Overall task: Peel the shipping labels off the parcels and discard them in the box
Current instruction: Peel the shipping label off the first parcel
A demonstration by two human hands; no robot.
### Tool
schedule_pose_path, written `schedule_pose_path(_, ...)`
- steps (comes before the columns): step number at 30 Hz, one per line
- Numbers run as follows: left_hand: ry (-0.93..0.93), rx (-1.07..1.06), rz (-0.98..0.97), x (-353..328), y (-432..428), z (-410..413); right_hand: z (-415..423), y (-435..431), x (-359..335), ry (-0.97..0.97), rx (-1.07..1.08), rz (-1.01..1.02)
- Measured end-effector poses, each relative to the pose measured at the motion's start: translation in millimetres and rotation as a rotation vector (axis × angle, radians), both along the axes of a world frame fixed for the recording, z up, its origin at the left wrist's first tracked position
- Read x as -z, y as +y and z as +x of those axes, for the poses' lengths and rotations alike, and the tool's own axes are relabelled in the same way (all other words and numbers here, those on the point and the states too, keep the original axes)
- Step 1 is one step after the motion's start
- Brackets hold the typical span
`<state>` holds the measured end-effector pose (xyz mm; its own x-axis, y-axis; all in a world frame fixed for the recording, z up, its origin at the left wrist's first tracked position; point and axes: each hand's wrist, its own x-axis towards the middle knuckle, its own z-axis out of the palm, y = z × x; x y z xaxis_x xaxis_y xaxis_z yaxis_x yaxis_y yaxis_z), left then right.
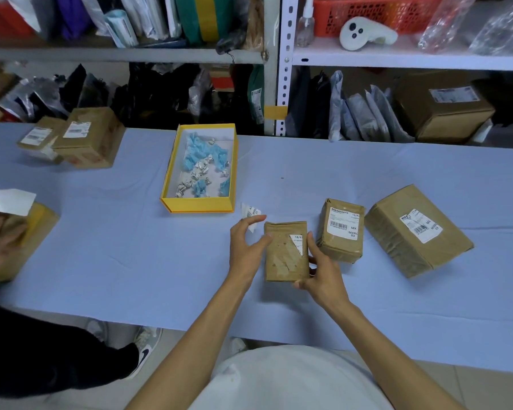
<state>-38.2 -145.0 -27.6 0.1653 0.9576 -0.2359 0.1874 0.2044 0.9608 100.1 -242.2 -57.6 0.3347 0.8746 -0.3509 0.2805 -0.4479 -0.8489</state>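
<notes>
A long table (131,247) with a blue cover carries everything. Near its back edge, about the middle, sits the yellow box (200,208), open on top, with crumpled white and blue scraps inside. Toward the right end lie a big brown parcel (397,250) and a smaller parcel (338,247), each with a whole label. More parcels wait at the back left corner.

Just in front of the yellow box, a bit to its right, is the small parcel (282,261) being worked on. The right hand (323,276) holds it by its right side and bottom, fingers wrapped around it. Part of its label is gone, leaving pale torn patches. A torn bit of label (297,242) stays stuck near the top right corner.

The left hand (245,247) is not gripping the parcel. Its fingertips pinch a torn white label piece (251,214), lifted up between the parcel and the box.

So the peeling looks half done. Next, I think the piece should go into the yellow box close by. Then a fingernail needs to catch the edge of the bit left on, and pull slowly so it does not rip again.
</notes>
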Motion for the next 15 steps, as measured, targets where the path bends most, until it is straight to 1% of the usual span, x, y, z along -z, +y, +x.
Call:
schedule_pose_path(3, 0.104, 0.064, 0.023, 6.6, -6.9, 8.1, 0.5, -0.5, 1.5, 0.005, 0.008, 0.018)
schedule_pose_path(11, 0.199, 0.111, 0.016, 10.5, -11.6, 27.7, -1.1, -1.2, 5.0, -0.057, -0.020, 0.020)
schedule_pose_path(15, 0.254, 0.113, 0.038, 12.4, -10.3, 28.9, -0.7, -0.7, 4.5, -0.058, -0.024, 0.016)
